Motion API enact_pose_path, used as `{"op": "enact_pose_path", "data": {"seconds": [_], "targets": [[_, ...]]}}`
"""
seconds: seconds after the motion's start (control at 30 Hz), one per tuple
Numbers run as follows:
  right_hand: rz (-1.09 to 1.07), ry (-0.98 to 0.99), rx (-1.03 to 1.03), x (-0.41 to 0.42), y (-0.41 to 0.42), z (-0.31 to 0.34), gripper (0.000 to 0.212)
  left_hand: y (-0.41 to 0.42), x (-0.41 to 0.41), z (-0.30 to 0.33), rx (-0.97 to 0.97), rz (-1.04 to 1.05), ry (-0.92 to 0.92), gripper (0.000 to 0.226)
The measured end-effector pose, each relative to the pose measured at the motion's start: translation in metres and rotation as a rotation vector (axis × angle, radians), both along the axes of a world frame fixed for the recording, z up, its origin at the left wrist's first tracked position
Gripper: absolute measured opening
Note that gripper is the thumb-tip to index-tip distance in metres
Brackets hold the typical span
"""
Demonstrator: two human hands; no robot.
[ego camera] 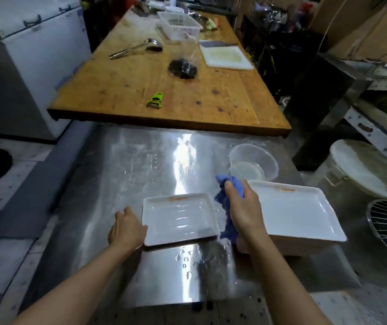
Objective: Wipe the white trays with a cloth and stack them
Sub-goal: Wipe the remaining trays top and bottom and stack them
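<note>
Two hands: we see both working.
Left hand (126, 227): grips small tray (178, 218) (left rim).
Right hand (243, 207): clutches blue cloth (225, 200).
Stack (298, 212): worktop's (141, 165) right edge.

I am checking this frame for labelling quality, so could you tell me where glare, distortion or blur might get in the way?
Head view: a bright streak of glare runs down the steel table and washes out its surface; the wide-angle lens bends the wooden table edges and stretches the forearms; the far shelves are dim and soft; the blue cloth and small tray stay readable.
</note>
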State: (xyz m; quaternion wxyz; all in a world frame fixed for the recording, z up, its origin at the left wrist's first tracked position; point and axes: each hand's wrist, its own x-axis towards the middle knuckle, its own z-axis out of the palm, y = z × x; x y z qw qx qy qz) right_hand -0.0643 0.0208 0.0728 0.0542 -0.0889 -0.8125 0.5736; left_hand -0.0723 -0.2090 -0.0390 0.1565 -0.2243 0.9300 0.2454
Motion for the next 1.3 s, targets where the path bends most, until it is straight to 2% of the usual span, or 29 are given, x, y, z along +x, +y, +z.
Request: {"op": "enact_pose_path", "data": {"seconds": [0.1,0.2,0.37,0.47,0.73,0.9,1.13,1.3], "targets": [[0.060,-0.011,0.189,-0.012,-0.020,-0.027,0.025,-0.004,0.000,-0.013,0.070,-0.002,-0.043,0.041],[0.084,-0.048,0.340,-0.026,-0.031,-0.055,0.024,-0.002,0.001,-0.022,0.129,0.007,-0.008,0.024],[0.124,-0.145,0.451,-0.037,-0.033,-0.090,0.024,-0.001,-0.002,-0.026,0.155,-0.002,0.048,0.018],[0.078,-0.144,0.401,-0.039,-0.031,-0.093,0.017,0.001,-0.007,-0.026,0.170,0.021,0.047,0.019],[-0.080,-0.026,0.295,-0.052,-0.026,-0.050,0.022,0.000,-0.021,-0.025,0.436,0.195,0.051,0.018],[-0.198,0.039,0.226,-0.073,-0.005,-0.016,0.022,0.001,-0.032,-0.003,0.460,0.177,0.106,0.029],[-0.343,0.062,0.170,-0.090,0.039,0.016,0.023,0.019,-0.068,0.042,0.569,0.198,0.250,0.031],[-0.422,0.043,0.109,-0.091,0.072,0.028,0.024,0.051,-0.101,0.076,0.493,0.175,0.384,0.024]]}}
